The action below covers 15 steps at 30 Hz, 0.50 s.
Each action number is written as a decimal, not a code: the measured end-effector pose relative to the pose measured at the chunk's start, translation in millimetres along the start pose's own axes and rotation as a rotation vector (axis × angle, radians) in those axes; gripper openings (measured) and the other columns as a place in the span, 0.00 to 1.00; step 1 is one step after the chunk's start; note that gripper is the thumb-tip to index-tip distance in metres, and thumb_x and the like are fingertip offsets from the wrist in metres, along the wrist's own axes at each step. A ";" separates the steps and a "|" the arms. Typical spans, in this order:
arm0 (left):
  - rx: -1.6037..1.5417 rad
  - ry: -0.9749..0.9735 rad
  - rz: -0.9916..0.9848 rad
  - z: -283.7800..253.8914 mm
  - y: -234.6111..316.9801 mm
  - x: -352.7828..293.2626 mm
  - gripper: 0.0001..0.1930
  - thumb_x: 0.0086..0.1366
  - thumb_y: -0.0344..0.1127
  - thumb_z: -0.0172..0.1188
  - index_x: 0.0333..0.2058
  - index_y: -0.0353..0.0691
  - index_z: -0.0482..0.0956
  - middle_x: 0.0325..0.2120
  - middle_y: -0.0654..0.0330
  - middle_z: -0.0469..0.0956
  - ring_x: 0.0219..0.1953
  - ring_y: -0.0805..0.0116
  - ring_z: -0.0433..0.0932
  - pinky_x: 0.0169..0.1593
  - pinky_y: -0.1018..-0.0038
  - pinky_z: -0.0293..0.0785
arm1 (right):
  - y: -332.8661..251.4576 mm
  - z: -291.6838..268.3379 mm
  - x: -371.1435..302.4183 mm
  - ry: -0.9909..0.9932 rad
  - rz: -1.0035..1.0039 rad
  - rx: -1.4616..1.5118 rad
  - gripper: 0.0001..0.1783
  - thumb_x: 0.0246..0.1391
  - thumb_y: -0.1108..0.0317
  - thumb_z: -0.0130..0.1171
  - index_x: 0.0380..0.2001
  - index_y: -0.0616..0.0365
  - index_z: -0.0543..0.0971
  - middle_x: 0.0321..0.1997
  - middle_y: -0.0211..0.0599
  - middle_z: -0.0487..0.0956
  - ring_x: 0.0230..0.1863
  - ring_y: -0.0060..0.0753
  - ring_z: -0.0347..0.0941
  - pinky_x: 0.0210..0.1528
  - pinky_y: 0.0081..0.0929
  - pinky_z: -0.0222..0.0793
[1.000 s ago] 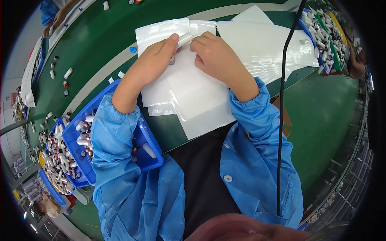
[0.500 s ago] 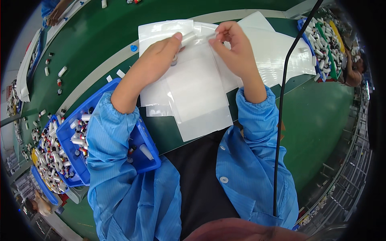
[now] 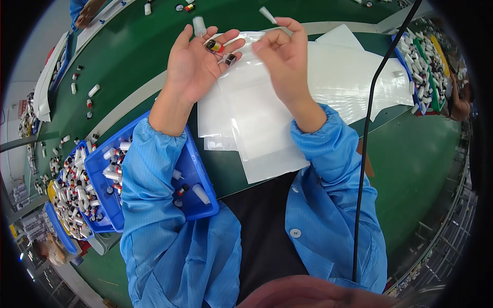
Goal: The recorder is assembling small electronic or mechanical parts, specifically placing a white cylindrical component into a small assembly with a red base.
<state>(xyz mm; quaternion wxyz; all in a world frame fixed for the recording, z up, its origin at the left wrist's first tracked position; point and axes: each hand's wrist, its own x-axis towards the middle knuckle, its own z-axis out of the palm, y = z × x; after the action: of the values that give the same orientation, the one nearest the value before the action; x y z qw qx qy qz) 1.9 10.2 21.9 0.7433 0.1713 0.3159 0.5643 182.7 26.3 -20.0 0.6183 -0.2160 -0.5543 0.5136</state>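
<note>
My left hand (image 3: 194, 69) is turned palm up, holding several small cylindrical parts across its fingers. Among them are a translucent white tube-shaped piece (image 3: 198, 25), a black, yellow and red piece (image 3: 213, 46) and a grey-black piece (image 3: 230, 59). My right hand (image 3: 286, 59) has its thumb and index finger apart, the other fingers bent. Just beyond its index fingertip is a small white tapered piece (image 3: 267, 15); whether they touch I cannot tell. Below both hands lies a stack of white clear-edged plastic bags (image 3: 264, 118).
A blue tray (image 3: 197, 169) with small parts stands under my left forearm, beside more full bins (image 3: 74, 195). A black cable (image 3: 371, 113) hangs at the right. Another blue bin (image 3: 411, 72) is at far right. Another person's hand (image 3: 87, 14) shows at upper left, across the green belt (image 3: 123, 56).
My left hand has turned from palm down over the bags to palm up, showing the parts. My right hand has shifted left and its thumb and index finger have parted.
</note>
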 end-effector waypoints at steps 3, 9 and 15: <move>-0.027 -0.155 0.007 -4.5 -0.1 -0.4 0.24 0.76 0.50 0.34 0.56 0.36 0.63 0.55 0.43 0.70 0.59 0.50 0.71 0.61 0.58 0.70 | -5.4 23.0 -3.4 -0.058 -0.260 -0.514 0.44 0.50 0.81 0.64 0.67 0.58 0.54 0.54 0.39 0.71 0.45 0.25 0.75 0.48 0.24 0.69; 0.020 -0.289 0.005 -2.1 -4.7 -2.0 0.21 0.71 0.35 0.43 0.60 0.34 0.62 0.59 0.45 0.69 0.59 0.57 0.71 0.64 0.65 0.65 | 6.3 8.5 -4.5 -0.047 -0.129 -0.294 0.49 0.48 0.85 0.62 0.70 0.58 0.49 0.60 0.43 0.64 0.47 0.29 0.75 0.50 0.26 0.70; 0.451 -0.182 0.258 -9.2 -9.4 4.8 0.25 0.68 0.26 0.56 0.62 0.35 0.64 0.54 0.48 0.76 0.56 0.62 0.76 0.63 0.67 0.69 | 4.9 9.4 -2.0 0.028 -0.148 -0.182 0.46 0.48 0.84 0.60 0.69 0.59 0.52 0.57 0.43 0.67 0.42 0.26 0.78 0.44 0.23 0.72</move>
<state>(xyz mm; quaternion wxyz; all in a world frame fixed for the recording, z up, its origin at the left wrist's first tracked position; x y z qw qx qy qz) 3.5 11.0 8.0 0.6336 0.4216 0.3410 0.5519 172.6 23.5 -22.3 0.6403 -0.2369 -0.6041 0.4111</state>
